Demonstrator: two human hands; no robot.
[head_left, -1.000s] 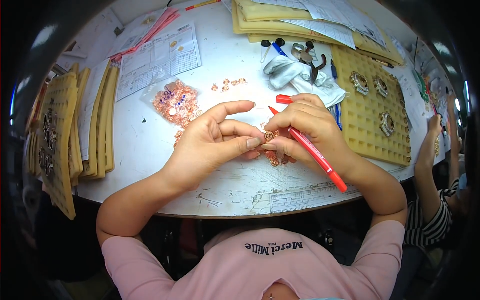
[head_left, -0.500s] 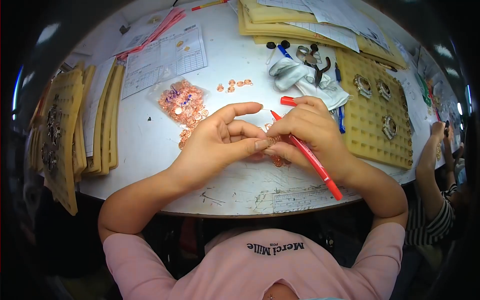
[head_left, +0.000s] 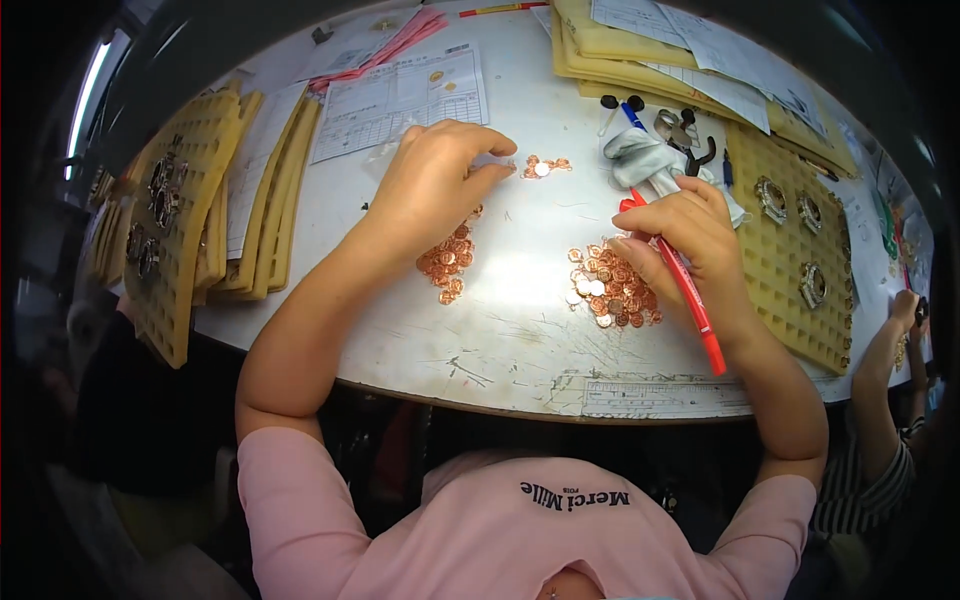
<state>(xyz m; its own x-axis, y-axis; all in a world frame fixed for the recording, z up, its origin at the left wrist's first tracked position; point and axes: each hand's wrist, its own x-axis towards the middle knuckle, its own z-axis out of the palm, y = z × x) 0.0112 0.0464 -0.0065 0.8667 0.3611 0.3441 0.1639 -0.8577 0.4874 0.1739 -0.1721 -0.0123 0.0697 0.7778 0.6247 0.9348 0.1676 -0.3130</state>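
Note:
In my right hand (head_left: 695, 235) a red marker pen (head_left: 690, 290) is gripped, slanting down toward the table's front edge. The thumb and fingertips of that hand hover beside a loose pile of small copper-coloured round charms (head_left: 610, 290), some showing pale faces. My left hand (head_left: 440, 180) reaches away from me, thumb and index finger slightly apart. Its fingertips are at a small group of charms (head_left: 558, 165), one of them pale. Under the left wrist, another heap of charms (head_left: 447, 262) shows, and most of the clear bag behind it is hidden by the hand.
Yellow grid trays (head_left: 190, 200) with papers stand at the left. A yellow tray (head_left: 765, 240) bearing metal watch cases lies at the right. Beyond my right hand are a whitish cloth (head_left: 640, 155) and pliers (head_left: 700, 155). A ruler (head_left: 650, 395) lies along the front edge.
My hands were together over the charms; they have parted. The left moved away to the small group, where a pale charm now shows. The right moved aside with the marker, uncovering the pile.

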